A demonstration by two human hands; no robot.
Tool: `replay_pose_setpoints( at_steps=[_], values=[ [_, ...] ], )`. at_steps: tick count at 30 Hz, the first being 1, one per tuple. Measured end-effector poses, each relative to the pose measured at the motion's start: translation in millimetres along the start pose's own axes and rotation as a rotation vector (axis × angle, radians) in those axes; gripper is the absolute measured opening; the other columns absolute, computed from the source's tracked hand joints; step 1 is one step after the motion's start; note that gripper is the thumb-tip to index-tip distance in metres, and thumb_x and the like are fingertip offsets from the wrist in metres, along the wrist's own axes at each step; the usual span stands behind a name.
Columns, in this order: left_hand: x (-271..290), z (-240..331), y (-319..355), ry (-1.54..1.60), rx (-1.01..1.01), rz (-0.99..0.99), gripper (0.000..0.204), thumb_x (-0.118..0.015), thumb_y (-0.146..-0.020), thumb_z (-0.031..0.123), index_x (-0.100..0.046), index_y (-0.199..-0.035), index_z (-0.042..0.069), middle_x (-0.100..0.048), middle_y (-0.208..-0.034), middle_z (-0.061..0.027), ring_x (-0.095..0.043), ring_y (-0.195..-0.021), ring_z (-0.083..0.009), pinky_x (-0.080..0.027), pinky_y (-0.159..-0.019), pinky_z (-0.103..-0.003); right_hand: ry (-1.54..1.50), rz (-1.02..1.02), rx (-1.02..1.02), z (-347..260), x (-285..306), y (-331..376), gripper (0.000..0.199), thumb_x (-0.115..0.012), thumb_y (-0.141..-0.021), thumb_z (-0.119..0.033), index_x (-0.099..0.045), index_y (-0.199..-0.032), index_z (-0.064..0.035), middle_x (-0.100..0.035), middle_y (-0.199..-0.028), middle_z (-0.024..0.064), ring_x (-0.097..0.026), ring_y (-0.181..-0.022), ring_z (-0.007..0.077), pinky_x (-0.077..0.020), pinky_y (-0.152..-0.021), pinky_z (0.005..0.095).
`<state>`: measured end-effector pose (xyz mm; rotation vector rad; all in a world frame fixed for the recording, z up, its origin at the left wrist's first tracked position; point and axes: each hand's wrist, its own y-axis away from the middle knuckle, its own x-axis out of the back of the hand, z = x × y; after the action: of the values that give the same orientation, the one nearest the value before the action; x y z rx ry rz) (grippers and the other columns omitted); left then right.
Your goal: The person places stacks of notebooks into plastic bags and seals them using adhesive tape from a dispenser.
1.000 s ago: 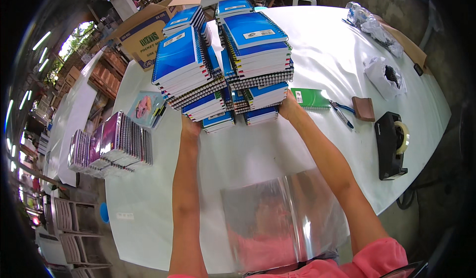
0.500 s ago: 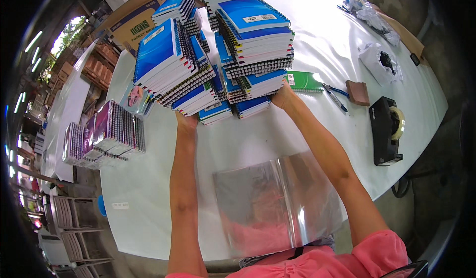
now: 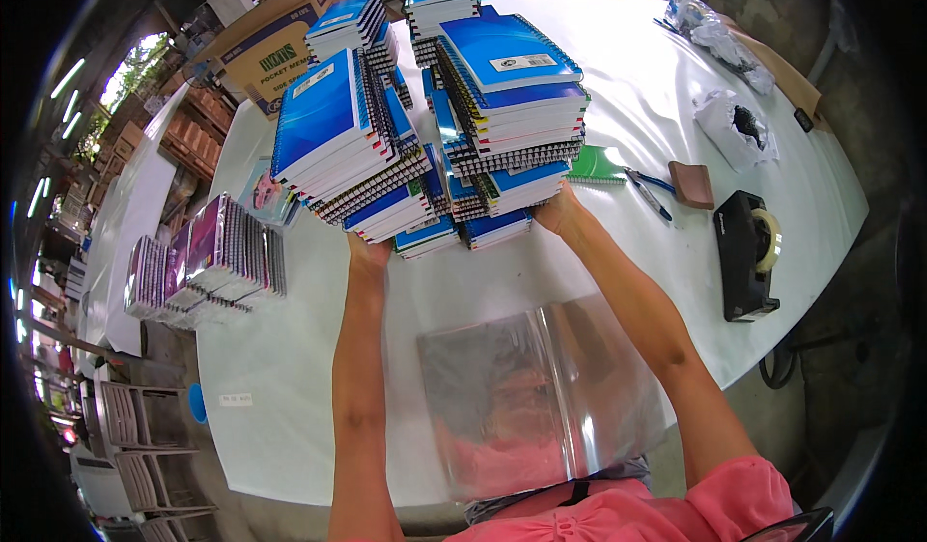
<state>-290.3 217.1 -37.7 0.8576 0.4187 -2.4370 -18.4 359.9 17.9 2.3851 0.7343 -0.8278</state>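
Observation:
Tall stacks of blue spiral notebooks [image 3: 439, 127] stand on a white table [image 3: 290, 387]. My left hand [image 3: 367, 250] presses against the lower left side of the stacks, fingers tucked under the leaning left pile. At the lower right side, beside the bottom notebooks, my right hand [image 3: 558, 215] does the same. Both hands grip the pile from its two sides. A clear plastic bag [image 3: 541, 387] lies flat on the table between my forearms, near the front edge.
A black tape dispenser [image 3: 745, 252], a brown wallet [image 3: 691, 184], blue pens [image 3: 645, 192] and a green notebook [image 3: 597, 165] lie to the right. A wrapped stack of notebooks [image 3: 208, 262] sits left. A cardboard box [image 3: 275, 44] stands behind. Crumpled plastic [image 3: 734, 127] lies far right.
The view has moved closer to the notebook stacks. Both hands stay at the base of the pile, and the left stack leans further left.

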Motion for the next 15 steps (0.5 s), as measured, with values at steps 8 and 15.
replay_pose_setpoints(
  at_steps=[8, 15],
  values=[
    [12.9, 10.1, 11.0, -0.090, -0.004, -0.004, 0.046, -0.048, -0.097, 0.038, -0.050, -0.132, 0.007, -0.056, -0.130, -0.0092, -0.055, -0.115, -0.0255, -0.044, -0.100, -0.042, 0.028, -0.058, 0.038, 14.1, 14.7, -9.4, 0.045, -0.043, -0.097, -0.037, -0.051, -0.129, -0.0074, -0.054, -0.133, 0.0087, -0.051, -0.121, 0.0243, -0.0408, -0.103, 0.0414],
    [-16.6, 83.2, 6.0, -0.183, -0.116, 0.155, 0.047, -0.047, -0.098, 0.040, -0.050, -0.131, 0.006, -0.057, -0.129, -0.0084, -0.056, -0.114, -0.0235, -0.046, -0.098, -0.039, 0.206, -0.062, 0.139, -47.2, 59.1, -21.6, 0.081, -0.035, -0.092, -0.068, -0.031, -0.147, -0.0094, -0.035, -0.148, 0.0157, -0.027, -0.140, 0.0351, -0.0246, -0.112, 0.0494]
  ],
)
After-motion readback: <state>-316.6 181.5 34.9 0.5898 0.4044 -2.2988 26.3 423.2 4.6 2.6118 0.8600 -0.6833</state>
